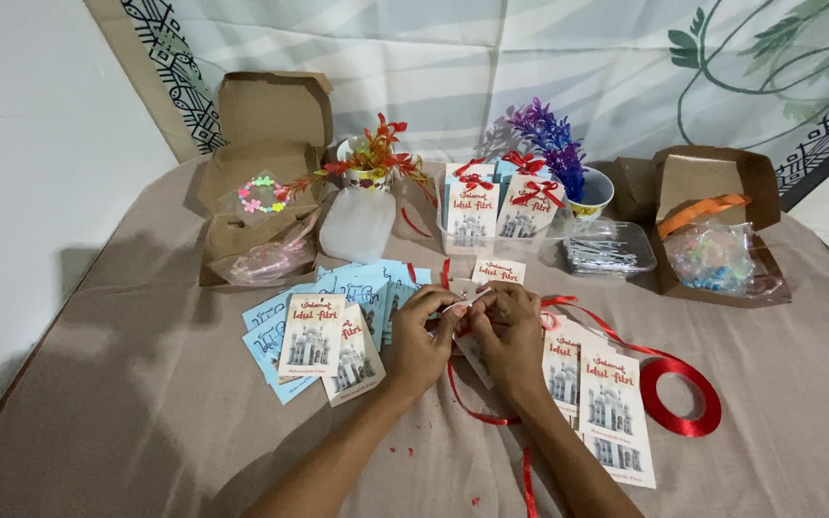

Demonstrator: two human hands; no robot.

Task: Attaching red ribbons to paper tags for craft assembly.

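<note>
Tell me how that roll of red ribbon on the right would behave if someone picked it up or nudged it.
The ribbon roll lies flat on the cloth, so a nudge would probably slide it rather than roll it. It looks thin and mostly hollow, so likely very light. Its loose tail trails toward the right hand, so lifting the roll would probably drag that floppy strip along.

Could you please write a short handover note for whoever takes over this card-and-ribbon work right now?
Left hand and right hand meet at table centre, pinching a small cream greeting card with thin red ribbon.
Red ribbon spool lies to the right, beside plain cream cards.
Fanned blue and cream cards lie to the left.
Done: several cards with red bows stand at the back.
Left: the flat cards show no bows.
</note>
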